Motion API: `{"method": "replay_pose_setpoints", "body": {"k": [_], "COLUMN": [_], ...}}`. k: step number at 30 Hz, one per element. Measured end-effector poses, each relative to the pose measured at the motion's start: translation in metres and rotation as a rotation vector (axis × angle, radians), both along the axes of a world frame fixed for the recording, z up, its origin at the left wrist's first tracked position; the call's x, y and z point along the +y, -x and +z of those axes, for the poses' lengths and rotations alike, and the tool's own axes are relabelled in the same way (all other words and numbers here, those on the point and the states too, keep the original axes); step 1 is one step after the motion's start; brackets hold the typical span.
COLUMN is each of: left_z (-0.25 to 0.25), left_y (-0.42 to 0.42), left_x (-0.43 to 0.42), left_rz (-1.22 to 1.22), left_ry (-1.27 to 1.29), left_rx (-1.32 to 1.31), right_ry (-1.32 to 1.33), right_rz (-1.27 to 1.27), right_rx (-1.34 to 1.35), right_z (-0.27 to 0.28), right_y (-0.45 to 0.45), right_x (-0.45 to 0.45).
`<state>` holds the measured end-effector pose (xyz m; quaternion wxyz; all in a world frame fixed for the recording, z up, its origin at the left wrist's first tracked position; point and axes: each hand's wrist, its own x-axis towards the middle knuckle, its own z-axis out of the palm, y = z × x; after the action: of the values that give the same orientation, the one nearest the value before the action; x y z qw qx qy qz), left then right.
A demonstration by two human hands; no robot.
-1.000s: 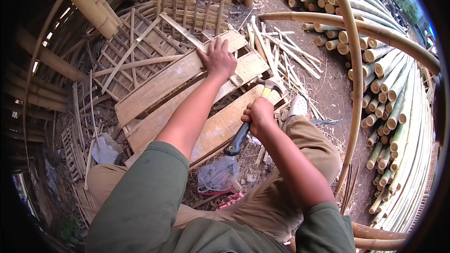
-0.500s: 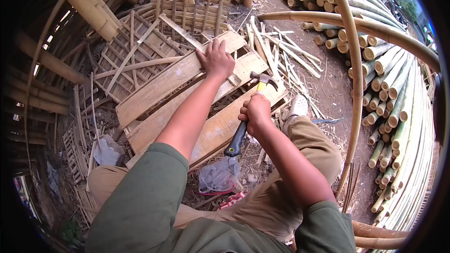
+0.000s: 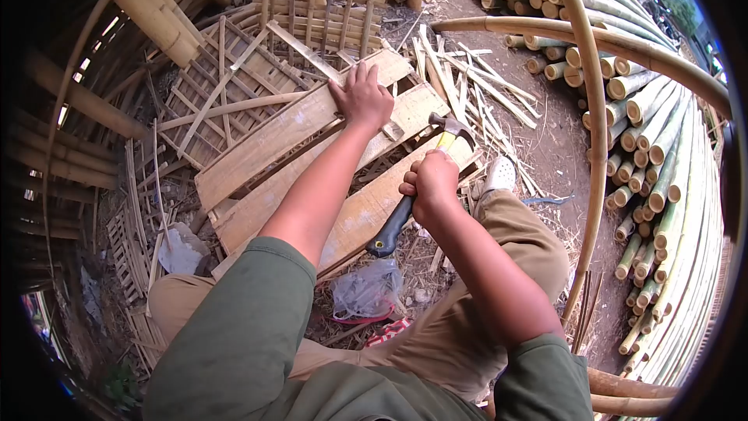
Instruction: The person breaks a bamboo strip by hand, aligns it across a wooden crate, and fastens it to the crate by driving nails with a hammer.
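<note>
My left hand [image 3: 363, 99] rests with its fingers spread on the upper end of the farthest plank [image 3: 269, 140] of a wooden slatted piece. Beside it lie a middle plank [image 3: 413, 113] and a nearer plank [image 3: 370, 203], with dark gaps between them. My right hand [image 3: 434, 182] is wrapped round the handle of a hammer [image 3: 389, 228] with a black grip and a yellow neck. The hammer's metal head [image 3: 452, 129] is over the right ends of the planks; whether it touches them cannot be told.
Thin split strips [image 3: 483, 86] lie on the ground beyond the planks. A plastic bag [image 3: 366, 290] is near my legs. Woven bamboo panels [image 3: 226, 86] lie at the back left. A curved bamboo pole [image 3: 596, 132] and stacked bamboo poles [image 3: 662, 156] stand to the right.
The hammer in my right hand has shifted slightly, its head tilting and moving a little to the right. My left hand stays in place on the far plank.
</note>
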<state>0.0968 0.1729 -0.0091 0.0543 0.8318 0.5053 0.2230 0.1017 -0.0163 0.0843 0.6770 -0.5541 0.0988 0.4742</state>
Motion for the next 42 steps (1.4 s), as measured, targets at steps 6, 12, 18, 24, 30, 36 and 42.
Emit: {"method": "replay_pose_setpoints", "body": {"k": [6,12,18,24,30,36,42], "left_z": [0.001,0.002,0.003,0.005,-0.006,-0.012,-0.006], "left_y": [0.0,0.0,0.0,-0.002,-0.004,-0.003,0.01], "left_x": [-0.001,0.0,0.0,-0.001,-0.002,-0.008,-0.003], "left_rz": [-0.012,-0.013,0.005,-0.026,-0.065,-0.066,-0.188], "left_ry": [0.007,0.018,0.035,-0.013,-0.036,-0.056,0.072], "left_rx": [-0.009,0.016,0.053,0.152,0.107,0.049,-0.004], "right_ry": [0.108,0.099,0.166,0.227,0.267,0.421,0.404], "right_rz": [0.349,0.036,0.138,0.178,0.309,0.385,0.35], "right_rx": [0.138,-0.03,-0.236,-0.298,-0.417,-0.539,-0.592], "right_z": [-0.015,-0.012,-0.028,-0.038,-0.038,-0.053,-0.057], "right_y": [0.009,-0.008,-0.029,-0.049,-0.052,-0.043,-0.041], "right_x": [0.006,0.004,0.011,0.017,0.023,0.024,0.024]}}
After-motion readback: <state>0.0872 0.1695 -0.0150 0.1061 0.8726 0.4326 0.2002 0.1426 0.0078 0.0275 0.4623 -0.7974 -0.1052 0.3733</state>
